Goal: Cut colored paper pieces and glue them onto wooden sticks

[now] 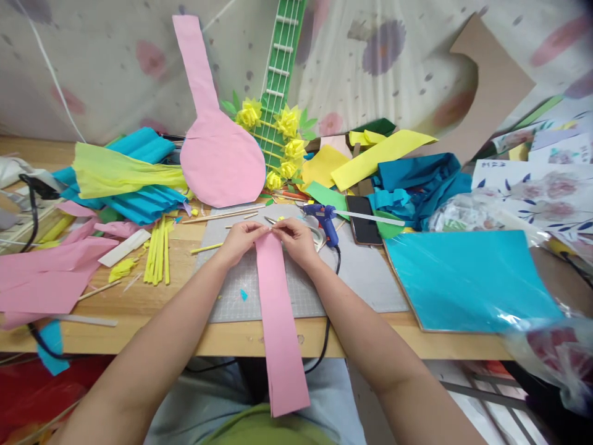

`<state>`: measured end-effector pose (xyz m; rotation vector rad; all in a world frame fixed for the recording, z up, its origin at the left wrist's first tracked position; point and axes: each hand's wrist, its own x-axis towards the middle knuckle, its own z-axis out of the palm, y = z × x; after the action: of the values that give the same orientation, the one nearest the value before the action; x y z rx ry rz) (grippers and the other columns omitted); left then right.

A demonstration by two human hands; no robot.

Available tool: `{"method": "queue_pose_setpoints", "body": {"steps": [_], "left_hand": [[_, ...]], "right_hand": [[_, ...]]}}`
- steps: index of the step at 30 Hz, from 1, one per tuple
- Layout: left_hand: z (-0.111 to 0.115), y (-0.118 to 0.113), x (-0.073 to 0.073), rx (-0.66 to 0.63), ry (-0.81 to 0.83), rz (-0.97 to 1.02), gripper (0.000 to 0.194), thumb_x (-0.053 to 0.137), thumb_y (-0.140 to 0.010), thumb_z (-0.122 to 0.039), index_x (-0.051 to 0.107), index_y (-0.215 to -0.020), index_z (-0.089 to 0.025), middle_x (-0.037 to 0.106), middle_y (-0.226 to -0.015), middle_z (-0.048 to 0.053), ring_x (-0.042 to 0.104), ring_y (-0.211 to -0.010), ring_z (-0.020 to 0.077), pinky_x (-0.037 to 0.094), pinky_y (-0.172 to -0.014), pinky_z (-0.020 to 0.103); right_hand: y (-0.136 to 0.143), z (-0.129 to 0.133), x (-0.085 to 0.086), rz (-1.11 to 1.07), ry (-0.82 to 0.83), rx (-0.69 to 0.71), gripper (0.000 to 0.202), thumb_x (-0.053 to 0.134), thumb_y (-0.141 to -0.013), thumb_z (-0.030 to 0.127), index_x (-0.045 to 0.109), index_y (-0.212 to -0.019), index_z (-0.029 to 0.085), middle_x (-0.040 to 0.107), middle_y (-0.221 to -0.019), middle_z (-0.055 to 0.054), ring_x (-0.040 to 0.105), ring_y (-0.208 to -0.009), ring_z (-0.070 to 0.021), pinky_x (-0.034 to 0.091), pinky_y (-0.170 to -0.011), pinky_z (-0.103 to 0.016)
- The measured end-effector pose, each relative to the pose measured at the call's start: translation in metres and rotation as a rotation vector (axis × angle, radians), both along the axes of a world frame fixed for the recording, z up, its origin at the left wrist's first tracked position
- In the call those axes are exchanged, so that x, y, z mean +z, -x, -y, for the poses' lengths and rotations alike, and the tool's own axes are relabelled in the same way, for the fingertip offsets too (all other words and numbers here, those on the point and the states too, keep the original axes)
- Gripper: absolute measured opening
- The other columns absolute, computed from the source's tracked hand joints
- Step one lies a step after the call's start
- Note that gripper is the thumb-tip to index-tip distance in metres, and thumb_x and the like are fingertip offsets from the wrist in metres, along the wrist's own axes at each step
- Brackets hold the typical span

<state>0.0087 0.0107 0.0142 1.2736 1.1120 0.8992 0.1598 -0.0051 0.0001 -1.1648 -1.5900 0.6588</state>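
Note:
A long pink paper strip (280, 321) runs from the grey cutting mat (370, 284) over the table's front edge toward my lap. Its far end is pinched between the fingertips of my left hand (243, 242) and my right hand (296, 240), which are close together. Just beyond my hands lies a pointed metal tool (270, 220), partly hidden. To the right of my right hand is a blue glue gun (324, 221) with a white glue stick. Behind, a pink lute-shaped piece (223, 159) leans upright beside a green guitar-like piece (271, 133) with yellow paper flowers.
Yellow strips (158, 250) and pink paper (50, 272) lie left. A phone (364, 221), blue crepe paper (417, 185) and a wrapped turquoise sheet (472, 278) are at right. A black cable (327, 334) hangs over the front edge.

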Motion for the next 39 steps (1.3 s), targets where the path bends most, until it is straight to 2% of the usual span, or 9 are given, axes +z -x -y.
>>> {"method": "queue_pose_setpoints", "body": {"steps": [3, 7, 10, 19, 24, 31, 39], "left_hand": [[-0.002, 0.003, -0.004, -0.030, -0.103, -0.063, 0.032, 0.064, -0.063, -0.044, 0.067, -0.078, -0.016, 0.066, -0.079, 0.004, 0.056, -0.068, 0.0138, 0.042, -0.060, 0.024], [-0.004, 0.003, -0.008, -0.004, -0.212, -0.132, 0.028, 0.062, -0.066, -0.042, 0.067, -0.077, -0.016, 0.066, -0.077, 0.004, 0.057, -0.067, 0.0141, 0.042, -0.060, 0.024], [-0.003, 0.002, -0.007, -0.013, -0.254, -0.157, 0.025, 0.061, -0.067, -0.039, 0.066, -0.076, -0.016, 0.066, -0.077, 0.003, 0.057, -0.070, 0.0146, 0.043, -0.063, 0.024], [-0.001, 0.008, 0.003, -0.127, -0.197, -0.175, 0.028, 0.064, -0.063, -0.036, 0.066, -0.081, -0.015, 0.067, -0.079, 0.005, 0.059, -0.069, 0.0150, 0.044, -0.061, 0.025], [-0.004, 0.009, 0.001, -0.105, -0.142, -0.164, 0.023, 0.065, -0.058, -0.028, 0.062, -0.075, -0.014, 0.062, -0.065, 0.001, 0.054, -0.057, 0.0108, 0.038, -0.052, 0.021], [0.000, 0.010, 0.002, -0.130, -0.030, -0.048, 0.028, 0.061, -0.058, -0.018, 0.050, -0.084, -0.016, 0.053, -0.053, -0.006, 0.046, -0.046, 0.0065, 0.032, -0.044, 0.017], [-0.001, 0.014, 0.004, -0.142, -0.054, -0.088, 0.025, 0.059, -0.066, -0.029, 0.059, -0.085, -0.014, 0.059, -0.068, 0.000, 0.053, -0.058, 0.0096, 0.037, -0.047, 0.018]], "right_hand": [[0.000, -0.002, 0.000, -0.051, 0.045, 0.029, 0.009, 0.055, -0.073, 0.028, 0.059, -0.073, 0.020, 0.061, -0.075, -0.001, 0.055, -0.072, -0.0133, 0.043, -0.068, -0.026], [-0.001, -0.005, 0.000, -0.174, 0.158, 0.128, 0.016, 0.055, -0.072, 0.035, 0.056, -0.073, 0.019, 0.059, -0.071, 0.001, 0.053, -0.065, -0.0111, 0.042, -0.062, -0.023], [-0.002, -0.006, -0.001, -0.186, 0.202, 0.133, 0.016, 0.057, -0.070, 0.034, 0.056, -0.069, 0.018, 0.056, -0.065, 0.003, 0.050, -0.060, -0.0099, 0.040, -0.058, -0.022], [-0.003, -0.007, -0.003, -0.110, 0.150, 0.147, 0.013, 0.056, -0.071, 0.032, 0.057, -0.071, 0.019, 0.058, -0.068, 0.002, 0.052, -0.063, -0.0108, 0.040, -0.061, -0.023], [-0.004, -0.008, -0.004, -0.109, 0.162, 0.203, 0.013, 0.058, -0.070, 0.031, 0.058, -0.073, 0.019, 0.058, -0.069, 0.002, 0.051, -0.063, -0.0108, 0.039, -0.060, -0.024], [-0.004, -0.007, -0.004, -0.116, 0.156, 0.259, 0.014, 0.061, -0.068, 0.030, 0.056, -0.068, 0.017, 0.055, -0.064, 0.002, 0.049, -0.059, -0.0102, 0.039, -0.058, -0.023], [-0.005, -0.006, -0.003, -0.070, 0.131, 0.233, 0.014, 0.061, -0.068, 0.030, 0.056, -0.068, 0.017, 0.057, -0.067, 0.000, 0.052, -0.063, -0.0118, 0.041, -0.061, -0.025]]}}
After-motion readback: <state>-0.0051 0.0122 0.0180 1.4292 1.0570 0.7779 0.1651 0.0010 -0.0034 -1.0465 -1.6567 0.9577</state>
